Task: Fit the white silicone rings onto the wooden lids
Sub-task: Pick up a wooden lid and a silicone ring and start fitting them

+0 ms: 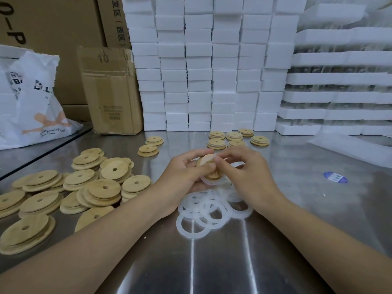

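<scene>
Both hands, left [186, 168] and right [239, 166], pinch lid [209, 164] and ring [212, 182]; uneven stretching could make the ring pop off.

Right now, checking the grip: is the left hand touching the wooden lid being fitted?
Touching. The head view shows the left hand gripping the wooden lid, thumb across its face, fingers curled behind.

Wooden lids [101, 187]: round, pale, stepped discs with a centre hole, heaped overlapping at left. Two more [148, 149] and a group of six [234, 137] lie flat farther back. Held lid [206, 164]: tilted, gripped by left hand [186, 172]. White ring [209, 183] partly around it, pinched by right hand [244, 166]. Loose translucent-white rings [203, 211] lie piled flat just beneath.
</scene>
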